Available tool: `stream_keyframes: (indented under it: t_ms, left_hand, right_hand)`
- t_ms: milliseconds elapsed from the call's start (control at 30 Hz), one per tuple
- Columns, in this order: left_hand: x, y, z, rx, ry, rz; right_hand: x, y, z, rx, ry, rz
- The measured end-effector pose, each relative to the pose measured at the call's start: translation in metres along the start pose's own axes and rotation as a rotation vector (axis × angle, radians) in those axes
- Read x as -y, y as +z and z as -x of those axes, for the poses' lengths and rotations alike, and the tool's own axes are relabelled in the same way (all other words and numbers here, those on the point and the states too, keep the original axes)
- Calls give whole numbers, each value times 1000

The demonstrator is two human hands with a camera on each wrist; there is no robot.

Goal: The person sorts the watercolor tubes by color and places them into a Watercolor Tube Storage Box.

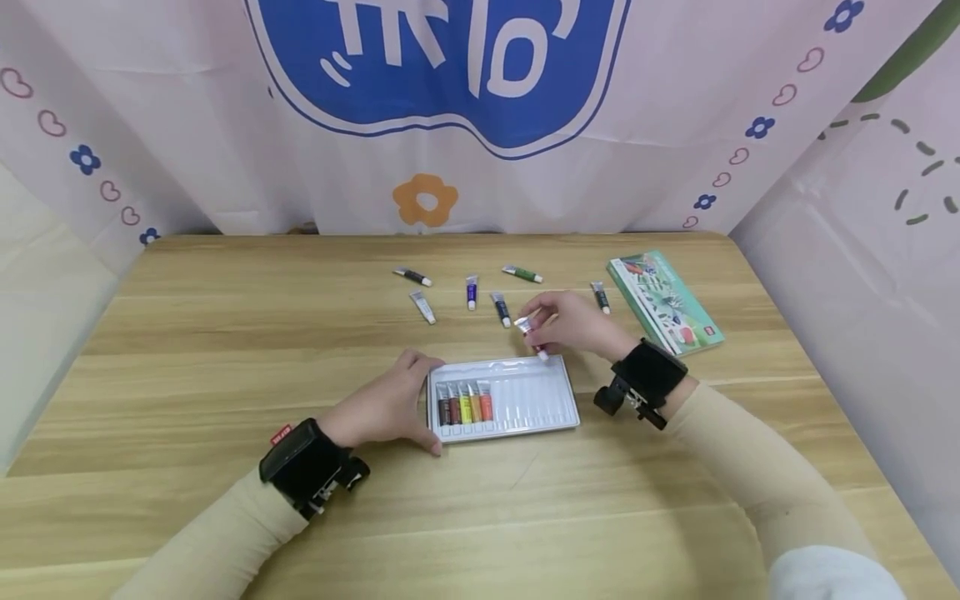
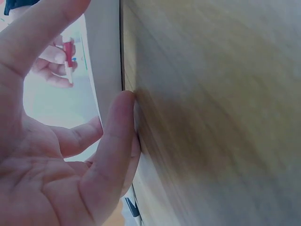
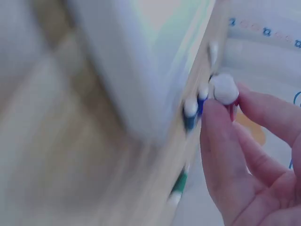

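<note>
A white plastic paint tray lies on the table, with several paint tubes in brown, yellow, ochre and orange-red side by side in its left part. My left hand grips the tray's left end, thumb at the near corner and fingers at the far one. In the left wrist view its fingertips touch the tray's wall. Over the far right corner of the tray, my right hand pinches a crimson paint tube between thumb and fingers. Its white cap faces the right wrist camera.
Beyond the tray lie loose tubes: a black one, a white one, a blue one, a dark blue one, a green one and a dark one. A teal illustrated box rests at the right.
</note>
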State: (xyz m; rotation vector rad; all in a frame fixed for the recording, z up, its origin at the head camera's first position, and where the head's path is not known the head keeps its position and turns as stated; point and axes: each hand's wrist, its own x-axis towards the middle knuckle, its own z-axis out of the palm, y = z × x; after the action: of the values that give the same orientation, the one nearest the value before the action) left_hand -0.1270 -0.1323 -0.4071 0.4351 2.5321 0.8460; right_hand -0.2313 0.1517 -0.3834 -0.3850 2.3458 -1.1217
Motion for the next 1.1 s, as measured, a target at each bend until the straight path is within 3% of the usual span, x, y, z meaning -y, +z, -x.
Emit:
stream_keyframes:
  t_ms: [167, 500, 767, 933, 1100]
  left_hand:
    - [0, 1, 0, 1, 1, -4]
    - [2, 2, 1, -7, -10, 11]
    - [1, 1, -1, -6, 3, 12]
    - [0, 1, -1, -2, 14, 10]
    - [1, 1, -1, -9, 18, 10]
  right_hand:
    - [1, 16, 6, 77, -4, -99]
    - [5, 44, 18, 180, -58, -190]
    - [10, 60, 26, 104, -199, -43]
    - [7, 68, 31, 37, -156, -40]
    - [3, 73, 37, 30, -122, -62]
